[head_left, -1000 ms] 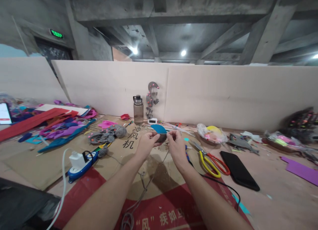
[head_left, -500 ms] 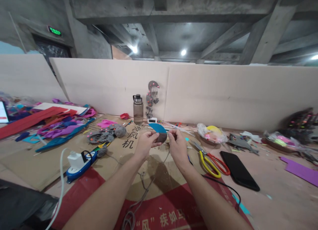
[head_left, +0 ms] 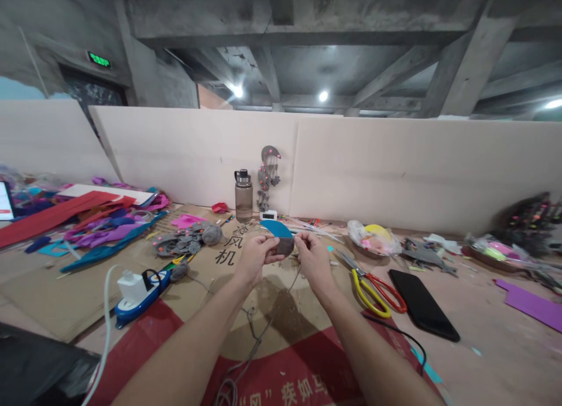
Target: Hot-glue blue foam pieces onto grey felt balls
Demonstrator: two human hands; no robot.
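Note:
Pinched in my left hand point(head_left: 255, 258) is a small felt piece with a curved blue part point(head_left: 277, 229) above and a dark grey part point(head_left: 286, 246) below. My right hand point(head_left: 312, 258) is closed at the felt's right edge, thumb and finger together; whatever they grip is too small to make out. A strand of grey yarn point(head_left: 276, 312) runs up from the cardboard to just beside my right fingers. Its loose loops lie between my forearms. To the right of my right hand lie scissors point(head_left: 372, 289) with one yellow and one red handle.
A black phone point(head_left: 424, 305) lies beyond the scissors. On the left are a power strip point(head_left: 143, 298), a grey yarn ball point(head_left: 212, 233) and piled felt scraps point(head_left: 100, 222). A water bottle point(head_left: 243, 198) and a hanging grey felt ornament point(head_left: 268, 175) are by the board.
My right fingers have come slightly left, closer against the felt's edge. The left hand keeps its hold, and the view has shifted a little.

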